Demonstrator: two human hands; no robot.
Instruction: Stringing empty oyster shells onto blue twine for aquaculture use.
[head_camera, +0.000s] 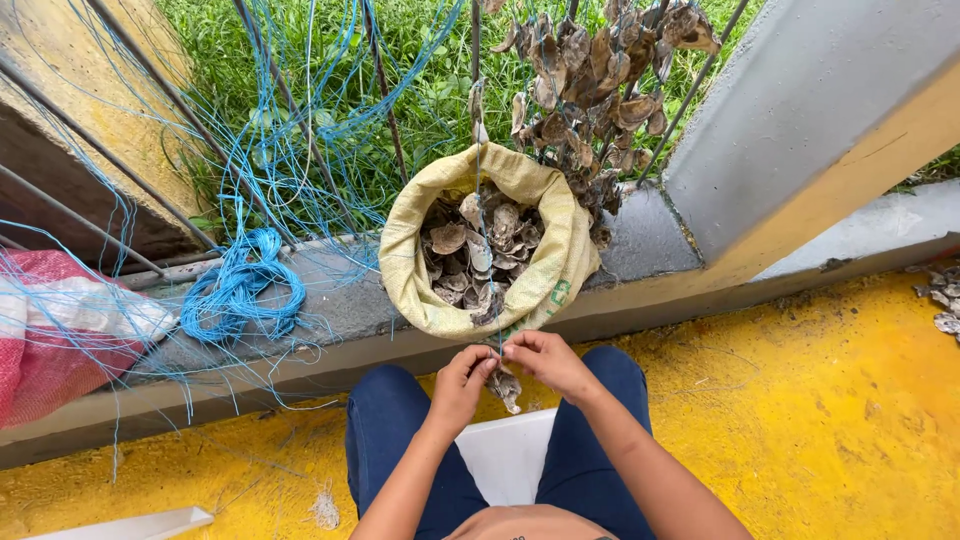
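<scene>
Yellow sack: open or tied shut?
Open. The yellow sack has its mouth rolled down, showing shells heaped inside.

- I see my left hand (462, 382) and right hand (545, 360) close together above my knees, fingertips pinching a thin blue string (478, 150) that runs straight up.
- An oyster shell (507, 388) hangs on that string just below my fingers.
- Beyond them, a yellow sack (560, 265) with its rim rolled down sits on the grey ledge (650, 240), full of shells.
- A cluster of strung shells (600, 70) hangs above the sack.
- A coil of blue string (243, 290) lies on the ledge to the left, beside a red mesh bag (50, 350).
</scene>
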